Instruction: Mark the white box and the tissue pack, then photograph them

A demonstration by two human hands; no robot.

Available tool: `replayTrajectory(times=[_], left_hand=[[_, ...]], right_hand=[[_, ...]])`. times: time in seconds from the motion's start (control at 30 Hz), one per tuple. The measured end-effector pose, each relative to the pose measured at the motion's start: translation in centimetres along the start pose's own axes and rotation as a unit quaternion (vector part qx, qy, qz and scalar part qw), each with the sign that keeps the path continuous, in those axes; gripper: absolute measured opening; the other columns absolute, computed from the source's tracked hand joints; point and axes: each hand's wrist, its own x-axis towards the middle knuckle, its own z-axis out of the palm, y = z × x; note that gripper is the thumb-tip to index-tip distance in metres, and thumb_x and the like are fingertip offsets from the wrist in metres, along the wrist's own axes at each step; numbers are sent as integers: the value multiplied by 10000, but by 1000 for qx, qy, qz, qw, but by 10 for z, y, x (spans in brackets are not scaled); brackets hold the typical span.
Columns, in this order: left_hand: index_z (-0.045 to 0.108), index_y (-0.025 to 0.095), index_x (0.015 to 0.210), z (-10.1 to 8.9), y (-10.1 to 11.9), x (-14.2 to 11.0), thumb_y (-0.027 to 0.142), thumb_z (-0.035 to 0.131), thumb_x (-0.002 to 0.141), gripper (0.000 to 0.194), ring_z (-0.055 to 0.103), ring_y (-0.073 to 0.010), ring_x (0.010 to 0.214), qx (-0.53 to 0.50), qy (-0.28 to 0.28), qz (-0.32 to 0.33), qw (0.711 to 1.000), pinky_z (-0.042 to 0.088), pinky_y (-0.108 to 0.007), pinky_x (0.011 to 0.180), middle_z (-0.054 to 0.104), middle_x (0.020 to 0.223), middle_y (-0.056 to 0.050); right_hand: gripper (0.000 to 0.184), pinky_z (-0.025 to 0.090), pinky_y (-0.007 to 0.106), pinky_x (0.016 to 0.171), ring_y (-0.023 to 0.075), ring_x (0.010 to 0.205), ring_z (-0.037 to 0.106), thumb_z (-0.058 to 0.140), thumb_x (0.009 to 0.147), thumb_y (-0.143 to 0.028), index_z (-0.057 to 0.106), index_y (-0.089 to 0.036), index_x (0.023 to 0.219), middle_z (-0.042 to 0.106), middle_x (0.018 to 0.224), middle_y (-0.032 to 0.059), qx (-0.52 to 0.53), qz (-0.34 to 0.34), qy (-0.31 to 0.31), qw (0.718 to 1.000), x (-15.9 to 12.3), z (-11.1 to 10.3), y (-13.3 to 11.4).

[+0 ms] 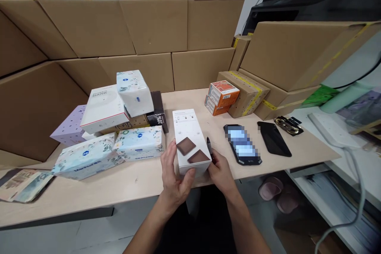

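The two hands are steadying a white box (pixel 192 137) at the near edge of the bench (pixel 143 180), which seems to be the step in hand. The left hand (pixel 172 180) is closing around its left side, the thumb pressing near the close end; the right hand (pixel 222 170) is clasping a dark pen-like tool (pixel 209 145) while bracing the box's right side. The box is lying between a pack of tissues (pixel 139 143) and a phone (pixel 242 145), its brown diamond shapes facing up; whether its base is resting fully on the bench, I cannot tell. Any next move is probably calling for a firm left-hand hold, with the right fingers managing the tool without scraping the printed top
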Motion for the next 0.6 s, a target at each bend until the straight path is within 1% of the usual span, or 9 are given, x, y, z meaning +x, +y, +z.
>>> replayTrajectory(times=[0.07,0.13,0.2,0.27,0.33,0.37,0.47,0.53,0.6], left_hand=[[313,256,1543,-1,-4,-4,358,641,906,724,418,-340,1410,-3,-1,1,1000,369,-551,1147,437,1511,-154],[345,236,1522,-2,-7,-6,337,642,899,697,433,-334,1395,-4,7,20,1000,383,-562,1134,451,1492,-161],[373,225,1500,-3,-7,-5,312,651,887,679,447,-335,1377,9,16,46,999,391,-576,1120,469,1465,-165],[381,221,1497,-3,-5,-3,288,656,878,681,448,-336,1365,39,13,62,997,404,-575,1104,467,1446,-170],[372,227,1508,-4,-1,0,274,657,875,695,434,-336,1363,76,-9,80,994,419,-559,1085,429,1451,-177],[360,235,1518,-4,2,2,273,657,875,709,424,-337,1364,93,-26,91,991,422,-553,1080,404,1458,-180],[316,268,1540,-4,8,7,283,668,875,752,407,-338,1356,122,-87,126,981,416,-551,1076,354,1466,-177],[340,279,1525,-3,9,9,284,680,870,737,406,-339,1345,131,-130,148,972,415,-549,1073,349,1481,-173],[405,272,1484,-3,9,11,273,684,869,675,405,-341,1338,140,-164,167,962,419,-543,1066,359,1513,-169]], right_hand=[[375,563,331,753,226,882,697,623,882,-485,712,-203,1112,762,993,64,17,5,2,1000,0,-1,0],[410,564,328,728,211,859,690,596,902,-512,690,-196,1145,753,1027,84,26,-14,36,999,-3,-2,-4],[437,561,323,702,189,831,679,545,936,-519,645,-205,1225,728,1118,107,22,-58,84,995,-10,-3,-11],[458,551,315,661,164,775,660,484,970,-520,589,-232,1310,693,1205,122,-3,-111,109,988,-20,-7,-21],[487,543,317,639,159,751,646,462,976,-537,550,-251,1361,663,1253,125,-51,-158,107,980,-31,-12,-31],[510,544,325,647,170,773,648,470,968,-555,540,-254,1375,652,1265,125,-85,-180,105,974,-36,-14,-35],[580,554,373,744,240,959,652,491,939,-610,530,-245,1389,619,1291,130,-198,-229,114,946,-44,-22,-43],[615,547,393,790,274,1075,619,465,936,-643,530,-227,1383,593,1298,143,-258,-241,135,926,-44,-26,-44],[647,539,383,773,282,1102,597,466,923,-667,538,-196,1360,580,1276,158,-297,-230,161,912,-40,-30,-43]])
